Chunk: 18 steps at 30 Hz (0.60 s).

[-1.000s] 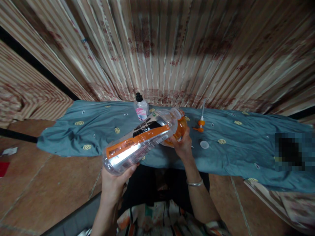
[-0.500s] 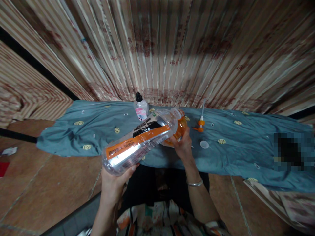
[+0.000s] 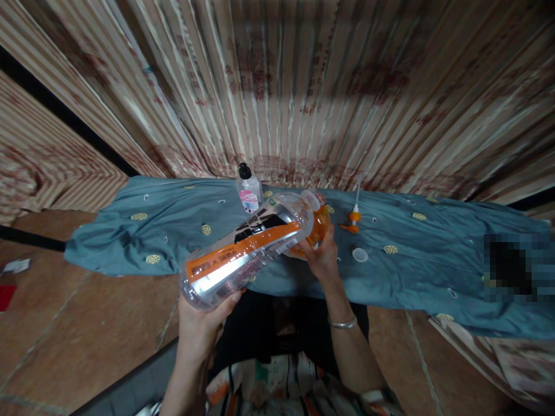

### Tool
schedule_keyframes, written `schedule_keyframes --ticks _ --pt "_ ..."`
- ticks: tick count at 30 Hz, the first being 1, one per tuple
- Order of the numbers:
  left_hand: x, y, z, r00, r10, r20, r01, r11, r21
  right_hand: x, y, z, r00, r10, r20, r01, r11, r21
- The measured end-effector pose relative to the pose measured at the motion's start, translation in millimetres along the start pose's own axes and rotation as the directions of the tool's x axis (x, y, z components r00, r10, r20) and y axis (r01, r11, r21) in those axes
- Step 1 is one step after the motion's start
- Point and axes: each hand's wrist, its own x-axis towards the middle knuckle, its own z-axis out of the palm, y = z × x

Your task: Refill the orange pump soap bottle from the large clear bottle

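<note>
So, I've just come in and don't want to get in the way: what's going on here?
A person's left hand holds a clear bottle by its base, tilted, with its neck end at an orange bottle gripped by the right hand. Whether anything is flowing can't be made out. On the blue-green cloth, an orange pump top and a small whitish disc lie to the right; a black-capped bottle stands behind.

Rocking a plain silver bangle above my right hand, black pants, busy orange-white-green patterned top.
</note>
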Motion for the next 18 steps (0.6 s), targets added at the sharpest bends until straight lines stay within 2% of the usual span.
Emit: schedule_keyframes --ticks 18 --pt "-1.9 5.0 1.3 1.0 0.002 -0.017 -0.001 1.0 0.027 -1.4 0.3 0.8 0.999 -0.031 -0.009 0.031 0.999 0.015"
